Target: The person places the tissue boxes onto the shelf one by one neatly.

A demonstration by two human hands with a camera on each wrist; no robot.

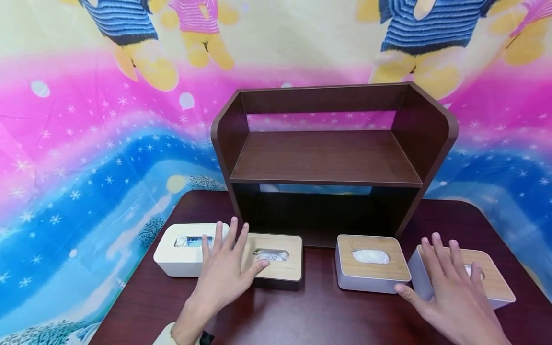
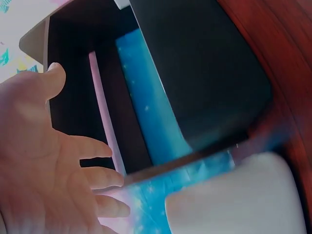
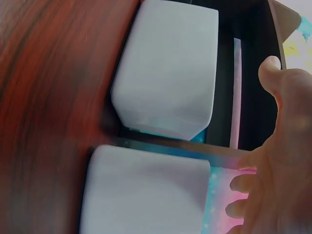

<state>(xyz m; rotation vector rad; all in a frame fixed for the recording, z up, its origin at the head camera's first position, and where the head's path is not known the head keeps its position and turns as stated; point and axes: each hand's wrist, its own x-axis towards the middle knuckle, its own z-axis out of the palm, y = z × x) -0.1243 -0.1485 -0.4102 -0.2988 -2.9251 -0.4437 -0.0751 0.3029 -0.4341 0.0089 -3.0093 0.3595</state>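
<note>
With fingers spread, my left hand point(image 1: 226, 273) is over the gap between a white tissue box point(image 1: 178, 263) and a black tissue box with a pale wooden lid point(image 1: 291, 263). In the left wrist view its palm point(image 2: 39, 165) faces the black box and grips nothing. My right hand point(image 1: 453, 297), also spread, hovers over the rightmost tissue box point(image 1: 493, 278), light grey with a wooden lid, and partly hides it. Left of that hand sits a similar grey tissue box point(image 1: 371, 282), with white tissue in its slot. The right wrist view shows both grey boxes' sides.
A dark brown two-tier shelf point(image 1: 323, 155) stands on the table behind the row of boxes. The reddish-brown table point(image 1: 319, 311) has rounded back corners. A colourful printed cloth point(image 1: 120, 110) hangs behind and beside it.
</note>
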